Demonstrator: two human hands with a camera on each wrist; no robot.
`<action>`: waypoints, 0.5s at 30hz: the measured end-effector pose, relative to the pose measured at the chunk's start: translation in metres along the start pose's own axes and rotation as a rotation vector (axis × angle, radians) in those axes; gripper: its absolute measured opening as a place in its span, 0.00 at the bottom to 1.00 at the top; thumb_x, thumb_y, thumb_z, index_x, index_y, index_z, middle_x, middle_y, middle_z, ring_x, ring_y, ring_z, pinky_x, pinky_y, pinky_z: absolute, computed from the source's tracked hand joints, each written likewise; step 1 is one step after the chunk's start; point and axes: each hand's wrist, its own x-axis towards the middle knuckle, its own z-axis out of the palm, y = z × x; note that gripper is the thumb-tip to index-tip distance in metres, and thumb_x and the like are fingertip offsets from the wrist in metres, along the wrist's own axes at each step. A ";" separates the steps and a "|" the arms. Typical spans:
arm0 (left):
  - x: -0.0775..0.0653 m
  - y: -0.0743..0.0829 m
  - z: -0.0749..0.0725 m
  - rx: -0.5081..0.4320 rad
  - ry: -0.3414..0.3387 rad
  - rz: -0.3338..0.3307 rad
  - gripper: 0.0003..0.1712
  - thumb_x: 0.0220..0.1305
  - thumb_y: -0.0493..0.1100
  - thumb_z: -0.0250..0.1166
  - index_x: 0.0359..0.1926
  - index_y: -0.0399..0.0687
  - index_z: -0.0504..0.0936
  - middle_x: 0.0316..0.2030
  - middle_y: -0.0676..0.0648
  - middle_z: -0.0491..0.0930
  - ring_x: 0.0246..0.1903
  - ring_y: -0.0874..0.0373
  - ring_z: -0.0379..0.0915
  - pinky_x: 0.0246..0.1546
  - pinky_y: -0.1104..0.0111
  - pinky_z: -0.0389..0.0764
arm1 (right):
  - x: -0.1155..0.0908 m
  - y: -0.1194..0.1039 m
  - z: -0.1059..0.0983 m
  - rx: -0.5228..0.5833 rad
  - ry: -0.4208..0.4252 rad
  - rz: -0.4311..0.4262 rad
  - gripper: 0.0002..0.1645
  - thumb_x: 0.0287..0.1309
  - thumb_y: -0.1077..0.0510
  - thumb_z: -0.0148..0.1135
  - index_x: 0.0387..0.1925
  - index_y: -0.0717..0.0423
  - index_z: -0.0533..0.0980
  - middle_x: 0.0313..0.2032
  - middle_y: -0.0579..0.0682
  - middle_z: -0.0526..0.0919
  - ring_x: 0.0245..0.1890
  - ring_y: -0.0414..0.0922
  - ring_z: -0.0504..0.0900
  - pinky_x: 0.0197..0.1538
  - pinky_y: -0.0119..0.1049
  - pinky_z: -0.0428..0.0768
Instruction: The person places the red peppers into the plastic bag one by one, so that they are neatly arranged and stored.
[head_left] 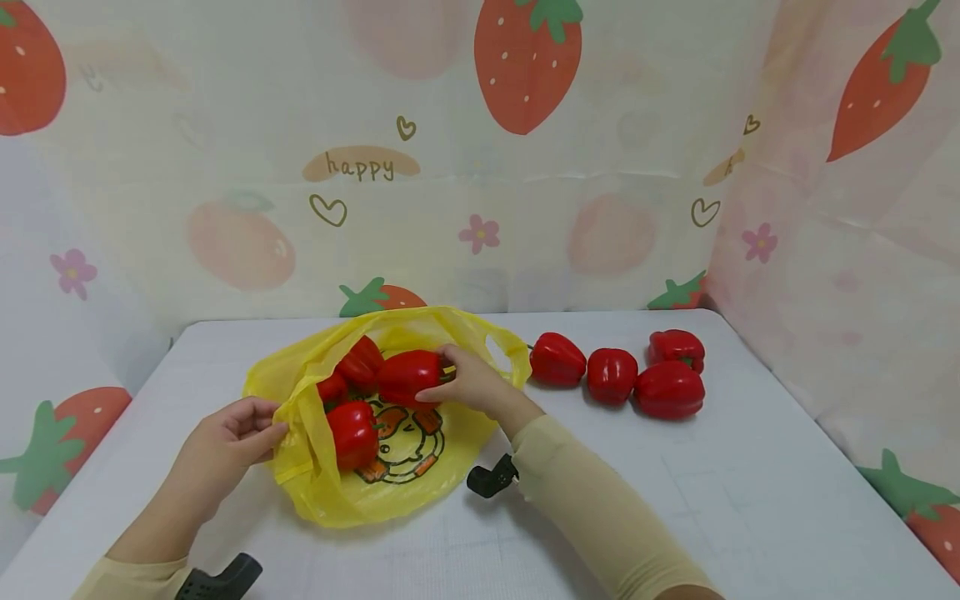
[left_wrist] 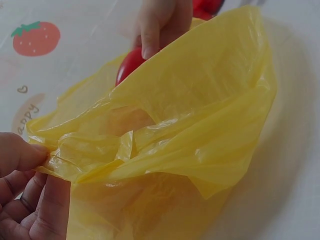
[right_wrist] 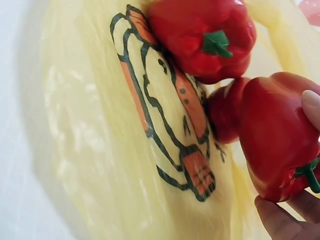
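A yellow plastic bag [head_left: 405, 504] lies on its side with its mouth spread, a cartoon face printed on it. My left hand [head_left: 225, 446] pinches the left edge of the mouth between thumb and fingers. Inside the opening, my right hand [head_left: 480, 383] grips a red bell pepper [head_left: 408, 377] by its stem end; its green stem shows in the right wrist view. Other red bell peppers lie in the bag, one at the front [head_left: 352, 435] and one behind [head_left: 360, 364]. Another, at the left, is partly hidden by the bag's edge.
Several red bell peppers [head_left: 611, 377] sit in a group on the white table [head_left: 750, 500], right of the bag. A fruit-patterned cloth [head_left: 525, 192] hangs behind the table and along its sides. Black devices [head_left: 491, 477] are worn at both wrists.
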 end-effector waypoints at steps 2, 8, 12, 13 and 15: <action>0.000 0.000 0.000 0.000 -0.002 -0.001 0.26 0.61 0.52 0.60 0.52 0.38 0.70 0.41 0.42 0.77 0.35 0.62 0.75 0.36 0.73 0.80 | 0.001 0.000 0.003 -0.004 0.001 -0.008 0.41 0.37 0.42 0.74 0.55 0.44 0.68 0.50 0.43 0.73 0.49 0.44 0.70 0.52 0.39 0.73; 0.000 0.000 0.000 0.002 -0.007 -0.006 0.27 0.60 0.53 0.60 0.52 0.38 0.71 0.41 0.43 0.77 0.35 0.61 0.75 0.36 0.73 0.80 | 0.004 -0.002 0.010 0.001 0.008 -0.030 0.42 0.37 0.42 0.74 0.56 0.46 0.67 0.50 0.45 0.73 0.48 0.44 0.71 0.50 0.38 0.74; 0.000 -0.001 0.000 0.002 -0.005 -0.005 0.27 0.60 0.53 0.60 0.52 0.39 0.71 0.41 0.43 0.77 0.35 0.61 0.75 0.36 0.73 0.80 | 0.004 -0.003 0.014 -0.007 0.012 -0.034 0.43 0.37 0.42 0.74 0.56 0.46 0.67 0.50 0.44 0.73 0.47 0.43 0.71 0.49 0.37 0.74; 0.001 -0.001 0.000 0.002 -0.005 -0.005 0.26 0.60 0.53 0.60 0.52 0.39 0.71 0.42 0.43 0.77 0.35 0.61 0.75 0.36 0.73 0.80 | 0.004 -0.003 0.016 -0.013 0.012 -0.035 0.43 0.36 0.41 0.74 0.56 0.46 0.67 0.50 0.44 0.73 0.47 0.43 0.71 0.49 0.36 0.74; 0.001 -0.002 0.000 0.003 -0.005 -0.005 0.26 0.60 0.53 0.60 0.52 0.39 0.71 0.42 0.43 0.77 0.35 0.61 0.75 0.36 0.73 0.80 | 0.005 -0.003 0.018 -0.018 0.006 -0.029 0.43 0.36 0.41 0.74 0.56 0.45 0.67 0.50 0.43 0.73 0.47 0.42 0.72 0.50 0.36 0.74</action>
